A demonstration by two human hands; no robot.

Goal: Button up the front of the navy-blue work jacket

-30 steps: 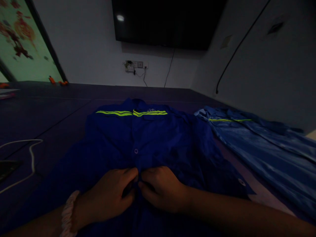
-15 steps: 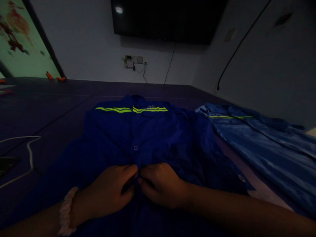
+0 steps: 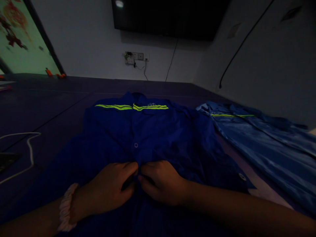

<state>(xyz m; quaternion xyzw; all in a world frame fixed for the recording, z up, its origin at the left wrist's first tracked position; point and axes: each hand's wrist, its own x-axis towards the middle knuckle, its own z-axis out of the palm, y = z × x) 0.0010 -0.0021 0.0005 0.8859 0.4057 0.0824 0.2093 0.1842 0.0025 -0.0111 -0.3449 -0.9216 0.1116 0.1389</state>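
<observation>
Moved since the earlier frames: the view is tipped slightly downward, so that the television (image 3: 170, 16), the wall sockets (image 3: 137, 56) and the royal-blue work shirt (image 3: 168, 135) are all seen a little higher; the left hand (image 3: 115, 187) and the right hand (image 3: 163, 182) are kept at the same spot on the shirt

Work shirt: it is laid front up on a purple surface (image 3: 61, 100), directly beneath and ahead of both hands, its collar (image 3: 128, 96) pointed away; the chest is crossed by yellow-green stripes (image 3: 113, 106)

Placket (image 3: 137, 154): it is run down the middle of the shirt; a round button (image 3: 136, 145) is shown just above the hands

Left hand: the fingers are curled and the thumb is bent toward them, a dark gap being left between; cloth of the placket is pinched at the partly hidden fingertips; a pale pink scrunchie (image 3: 66, 207) is worn at the wrist

Right hand: it is almost closed, the placket cloth being gripped just beside the left fingertips; whether a button is caught there cannot be told

Cuff: a light button (image 3: 242, 177) is seen at the right

Second shirt: a lighter blue work shirt (image 3: 266, 141) is spread to the right

Left edge: a white cable (image 3: 31, 151) is curved near a dark flat object (image 3: 8, 160)

Back: two small orange objects (image 3: 48, 72) are seen by a decorated panel (image 3: 14, 29)
</observation>
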